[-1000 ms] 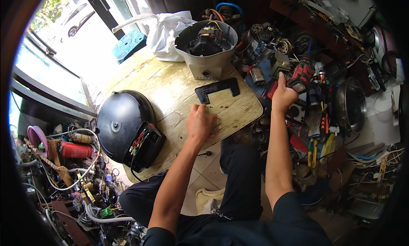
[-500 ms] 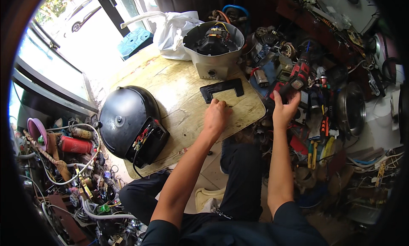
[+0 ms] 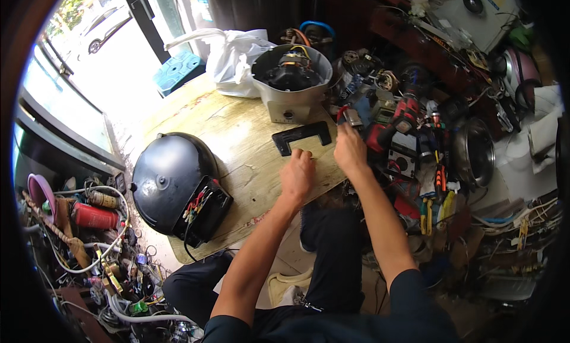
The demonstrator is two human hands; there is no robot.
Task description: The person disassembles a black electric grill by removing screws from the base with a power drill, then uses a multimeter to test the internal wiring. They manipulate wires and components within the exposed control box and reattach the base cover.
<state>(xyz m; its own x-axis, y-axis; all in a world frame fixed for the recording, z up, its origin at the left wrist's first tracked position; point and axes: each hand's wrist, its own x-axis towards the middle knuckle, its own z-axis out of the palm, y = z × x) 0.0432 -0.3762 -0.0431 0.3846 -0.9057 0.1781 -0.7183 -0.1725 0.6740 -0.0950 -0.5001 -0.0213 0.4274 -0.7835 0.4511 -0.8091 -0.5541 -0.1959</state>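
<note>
A black U-shaped plastic bracket lies flat on the worn wooden table. Just in front of it is my left hand, its fingertips pinched together over the tabletop; whatever they hold is too small to name. My right hand is at the table's right edge with its fingers curled, and what is in them, if anything, is hidden. Beyond the bracket stands a pale round appliance housing with a motor and wires inside. At the left rests a black domed appliance body with coloured wires on its side.
A white plastic bag sits beside the housing, with a blue stool behind. On the right, a red power drill, pliers and a metal bowl lie among crowded parts. Hoses and scrap, with a red cylinder, fill the left.
My right hand has moved left, away from beside the drill, to the table's edge, and its fingers have closed. My left hand stays pinched near the bracket. The whole view has shifted slightly.
</note>
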